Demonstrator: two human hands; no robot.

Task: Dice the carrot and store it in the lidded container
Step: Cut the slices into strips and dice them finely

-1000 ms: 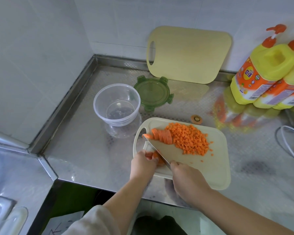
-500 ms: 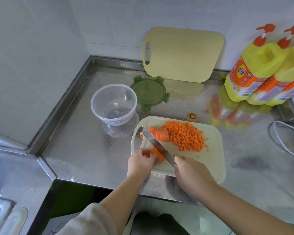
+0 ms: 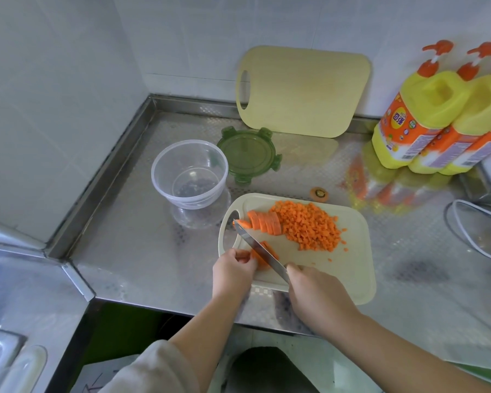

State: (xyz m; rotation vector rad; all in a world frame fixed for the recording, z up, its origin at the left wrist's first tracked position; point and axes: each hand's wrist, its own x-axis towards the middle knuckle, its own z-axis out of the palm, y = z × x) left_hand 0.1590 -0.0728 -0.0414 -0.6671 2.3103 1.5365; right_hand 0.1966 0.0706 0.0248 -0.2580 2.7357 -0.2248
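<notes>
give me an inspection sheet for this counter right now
surface: steel counter, shiny.
job's things: board holds dice pile, slices and a piece under the knife; container without carrot, lid off beside it.
clutter: carrot end, spare board against wall, three bottles.
grips: left hand pinches the piece; right hand holds the knife.
cables: white cable, far right.
surroundings: tiled wall; sink at left.

Left hand (image 3: 233, 269) pinches carrot slices (image 3: 262, 255) under the right hand's (image 3: 313, 293) knife (image 3: 260, 249) on the cutting board (image 3: 349, 268)
</notes>
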